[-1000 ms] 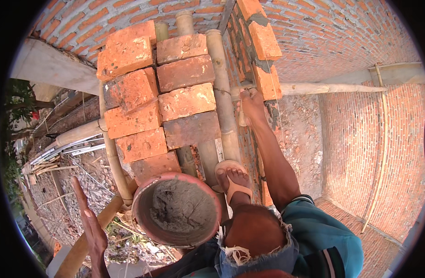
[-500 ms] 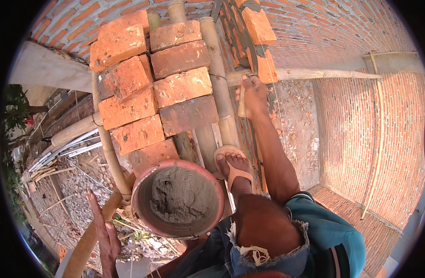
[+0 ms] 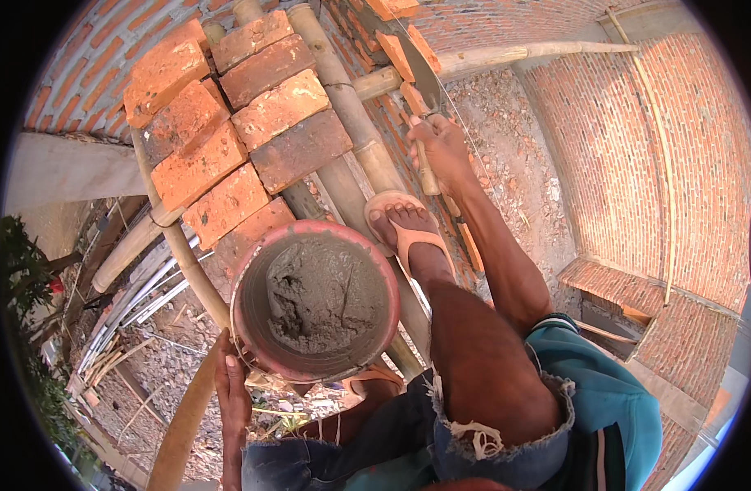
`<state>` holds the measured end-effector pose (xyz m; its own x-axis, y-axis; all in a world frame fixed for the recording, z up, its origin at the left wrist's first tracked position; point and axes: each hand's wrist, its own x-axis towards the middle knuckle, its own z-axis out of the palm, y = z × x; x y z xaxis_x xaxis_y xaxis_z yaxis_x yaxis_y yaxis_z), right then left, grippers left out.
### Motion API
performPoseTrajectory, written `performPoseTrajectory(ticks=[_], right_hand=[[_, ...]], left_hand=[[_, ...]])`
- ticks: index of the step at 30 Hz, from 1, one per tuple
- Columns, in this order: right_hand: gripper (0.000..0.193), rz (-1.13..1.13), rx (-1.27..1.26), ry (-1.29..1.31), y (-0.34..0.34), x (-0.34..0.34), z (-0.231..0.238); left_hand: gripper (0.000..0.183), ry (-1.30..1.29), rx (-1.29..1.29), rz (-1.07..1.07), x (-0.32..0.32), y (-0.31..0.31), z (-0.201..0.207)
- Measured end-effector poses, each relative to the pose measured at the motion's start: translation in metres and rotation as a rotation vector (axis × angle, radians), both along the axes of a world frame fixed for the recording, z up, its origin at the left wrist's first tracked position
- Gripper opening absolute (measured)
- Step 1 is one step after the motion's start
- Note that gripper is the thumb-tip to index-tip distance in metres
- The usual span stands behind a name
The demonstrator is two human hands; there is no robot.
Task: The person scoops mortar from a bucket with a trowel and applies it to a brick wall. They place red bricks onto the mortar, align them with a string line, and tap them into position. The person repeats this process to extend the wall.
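Observation:
My right hand (image 3: 442,147) is wrapped round the wooden handle of a trowel (image 3: 427,169). The trowel's long grey blade lies over the top of a brick wall (image 3: 394,54), close to a taut string. At the lower left, my left hand (image 3: 234,385) is beside a red bucket (image 3: 396,307), between it and a bamboo pole. Its fingers look stretched up along the bucket's side; whether they touch the rim is hard to see. Grey wet mortar (image 3: 322,290) lies in the bucket.
Bricks (image 3: 281,102) are stacked in two rows on the bamboo scaffold (image 3: 375,155), beyond the bucket. My sandalled foot (image 3: 404,225) stands between bucket and wall. A bamboo crossbar (image 3: 523,53) runs right. Rubble (image 3: 179,360) lies far below at left.
My left hand has moved right, to the bucket's side. The view has shifted, so bricks and wall sit higher and further left. The trowel stays in my right hand.

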<state>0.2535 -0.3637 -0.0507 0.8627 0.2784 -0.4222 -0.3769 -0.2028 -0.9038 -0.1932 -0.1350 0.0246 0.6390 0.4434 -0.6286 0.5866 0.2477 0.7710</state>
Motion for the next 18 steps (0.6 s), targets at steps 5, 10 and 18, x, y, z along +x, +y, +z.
performPoseTrajectory(ticks=[5,10,18], right_hand=[[0.035,0.378,-0.191,-0.102,-0.047,-0.082,0.061],[0.027,0.978,-0.562,-0.843,-0.076,-0.127,0.134],[0.021,1.318,-0.875,-1.346,-0.055,-0.173,0.11]], left_hand=[[0.074,-0.094,-0.05,0.192,0.017,-0.014,-0.06],[0.07,-0.137,-0.21,0.639,0.039,-0.031,-0.068],[0.053,-0.373,0.126,0.375,0.08,-0.061,-0.033]])
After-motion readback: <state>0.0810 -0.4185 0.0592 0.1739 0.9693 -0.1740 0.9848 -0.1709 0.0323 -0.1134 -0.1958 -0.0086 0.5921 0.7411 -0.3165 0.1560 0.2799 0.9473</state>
